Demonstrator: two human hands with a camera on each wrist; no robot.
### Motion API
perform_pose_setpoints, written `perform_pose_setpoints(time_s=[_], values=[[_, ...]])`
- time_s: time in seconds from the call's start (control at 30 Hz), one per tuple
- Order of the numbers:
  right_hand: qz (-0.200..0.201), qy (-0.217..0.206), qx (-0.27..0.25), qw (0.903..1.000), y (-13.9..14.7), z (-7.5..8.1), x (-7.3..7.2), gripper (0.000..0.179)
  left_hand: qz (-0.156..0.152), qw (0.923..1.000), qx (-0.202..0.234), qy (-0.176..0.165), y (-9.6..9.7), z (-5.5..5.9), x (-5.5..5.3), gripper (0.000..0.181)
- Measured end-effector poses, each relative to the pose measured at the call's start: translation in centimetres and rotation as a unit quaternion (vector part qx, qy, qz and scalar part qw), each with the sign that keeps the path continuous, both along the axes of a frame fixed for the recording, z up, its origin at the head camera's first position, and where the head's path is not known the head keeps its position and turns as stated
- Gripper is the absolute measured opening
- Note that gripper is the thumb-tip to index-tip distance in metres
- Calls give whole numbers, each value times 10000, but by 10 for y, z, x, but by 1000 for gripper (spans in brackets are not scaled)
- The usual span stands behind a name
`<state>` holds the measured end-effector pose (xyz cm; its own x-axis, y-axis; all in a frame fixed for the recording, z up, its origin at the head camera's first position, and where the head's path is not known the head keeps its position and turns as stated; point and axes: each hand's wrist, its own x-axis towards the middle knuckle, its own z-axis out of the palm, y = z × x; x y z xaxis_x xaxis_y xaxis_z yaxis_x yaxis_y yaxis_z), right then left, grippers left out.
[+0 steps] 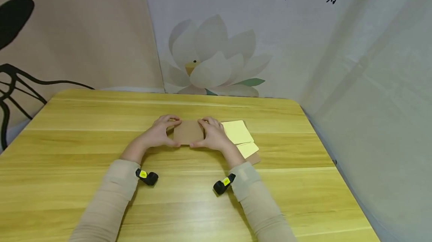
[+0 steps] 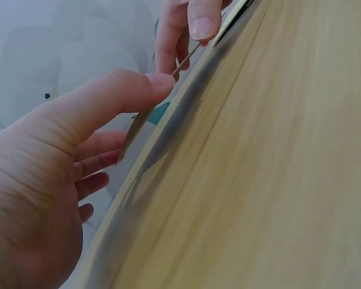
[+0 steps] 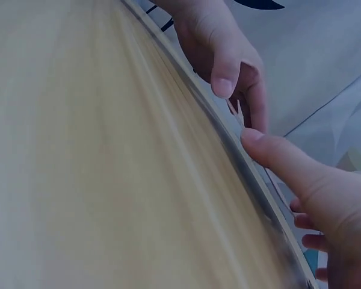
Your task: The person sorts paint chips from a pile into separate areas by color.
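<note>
A thin, square brown card (image 1: 189, 132) is held between both hands, just above the table top. My left hand (image 1: 156, 134) grips its left side, the thumb at the near edge and the fingers at the far edge. On the other side my right hand (image 1: 215, 136) grips it the same way. The card is seen nearly edge-on in the left wrist view, below the left thumb (image 2: 138, 90). In the right wrist view the right thumb (image 3: 283, 156) lies along its edge, which shows only as a thin line.
Right of the right hand lie yellow paper pieces (image 1: 238, 132) on brown backing (image 1: 254, 158), partly hidden by the right forearm. They rest on a wooden table (image 1: 182, 204). A curtain with a printed flower (image 1: 216, 65) hangs behind; a black chair (image 1: 11, 73) stands at left.
</note>
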<state>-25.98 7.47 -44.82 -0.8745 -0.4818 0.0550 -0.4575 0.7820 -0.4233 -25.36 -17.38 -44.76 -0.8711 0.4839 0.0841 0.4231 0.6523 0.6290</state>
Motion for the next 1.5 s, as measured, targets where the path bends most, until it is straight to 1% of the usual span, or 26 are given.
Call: perform_pose_setpoints(time_s=[0.2, 0.33, 0.5, 0.7, 1.0, 1.07, 1.17, 1.27, 1.37, 1.5], values=[[-52, -40, 151, 9999, -8, -1, 1, 102, -73, 9999, -12, -94, -6, -2, -1, 92], [-46, -110, 140, 9998, -11, 0, 2, 100, -65, 9999, -20, -88, -8, -5, -2, 92], [-86, -244, 150, 9996, -13, -2, 2, 100, -126, 9999, -65, -38, -10, -7, -2, 90], [-73, -327, 208, 9992, -13, -2, 2, 100, -109, 9998, -106, -118, -10, -7, -2, 88], [25, -225, 330, 9992, -11, -4, 2, 98, -145, 9996, -147, -170, -10, -6, -1, 86], [46, -196, 339, 9992, -10, -5, 2, 99, -108, 9997, -120, -200, -9, -5, -1, 86], [101, -187, 241, 9995, -7, -5, 2, 100, -18, 9997, -87, -207, -8, -5, 0, 87], [193, -161, 35, 9997, -1, -4, 2, 101, 106, 9998, -20, -176, -6, -3, 2, 88], [313, -91, -133, 9994, 7, -3, 2, 101, 171, 9997, 99, -115, 0, -1, 3, 90], [468, -10, -280, 9985, 19, -2, 2, 101, 206, 9996, 181, 18, 9, -1, 4, 90]])
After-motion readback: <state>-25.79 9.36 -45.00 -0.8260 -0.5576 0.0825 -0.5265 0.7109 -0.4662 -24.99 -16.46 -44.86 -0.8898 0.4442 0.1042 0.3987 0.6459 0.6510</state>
